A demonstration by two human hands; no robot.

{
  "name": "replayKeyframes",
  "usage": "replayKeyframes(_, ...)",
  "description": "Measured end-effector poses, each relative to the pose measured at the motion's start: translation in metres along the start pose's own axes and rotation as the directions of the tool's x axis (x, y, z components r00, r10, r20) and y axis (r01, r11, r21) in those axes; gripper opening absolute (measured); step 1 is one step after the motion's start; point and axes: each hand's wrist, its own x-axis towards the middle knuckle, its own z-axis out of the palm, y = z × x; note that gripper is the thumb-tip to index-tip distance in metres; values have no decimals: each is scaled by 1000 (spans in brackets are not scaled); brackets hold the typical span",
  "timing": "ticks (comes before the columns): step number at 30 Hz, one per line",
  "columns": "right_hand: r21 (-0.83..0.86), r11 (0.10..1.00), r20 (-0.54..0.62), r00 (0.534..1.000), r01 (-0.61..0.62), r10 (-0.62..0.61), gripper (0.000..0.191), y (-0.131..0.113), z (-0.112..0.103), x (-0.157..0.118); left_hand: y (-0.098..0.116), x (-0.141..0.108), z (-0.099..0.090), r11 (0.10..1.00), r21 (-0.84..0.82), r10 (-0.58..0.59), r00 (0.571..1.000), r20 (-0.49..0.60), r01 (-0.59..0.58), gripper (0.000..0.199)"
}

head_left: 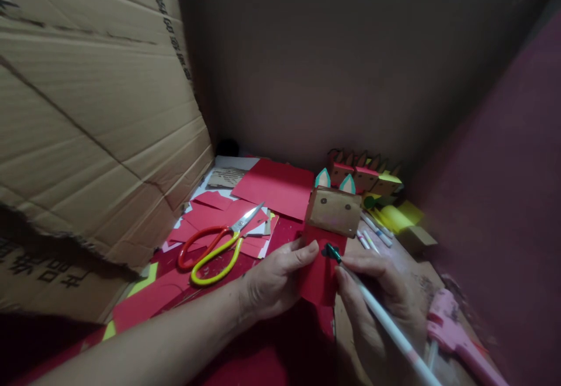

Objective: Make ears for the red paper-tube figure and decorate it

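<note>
My left hand (276, 284) grips a cardboard animal figure (333, 214) by the edge of its red paper body, thumb on the front. The brown head bears two dark eye dots and two pointed ears edged in teal green. In my right hand (388, 298) is a white-barrelled felt-tip marker (390, 323), pinched near its green end. Its tip meets a small dark mark on the red body. Scissors (219, 249) with one red and one yellow handle lie left of the figure, blades pointing away from me.
Red paper sheets (280, 184) and scraps cover the left side. Similar cardboard figures (366, 177) stand at the back wall. Several markers (377, 231) and yellow paper (401, 216) lie at right, with a pink glue gun (451, 322) nearer. A large cardboard sheet (96, 94) rises at left.
</note>
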Motion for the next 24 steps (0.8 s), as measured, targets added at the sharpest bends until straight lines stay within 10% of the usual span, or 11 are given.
replayKeyframes(24, 38, 999, 26, 1000, 2, -3, 22, -2, -1, -1, -1, -1, 1, 1000, 11, 9, 1000, 8, -9, 27)
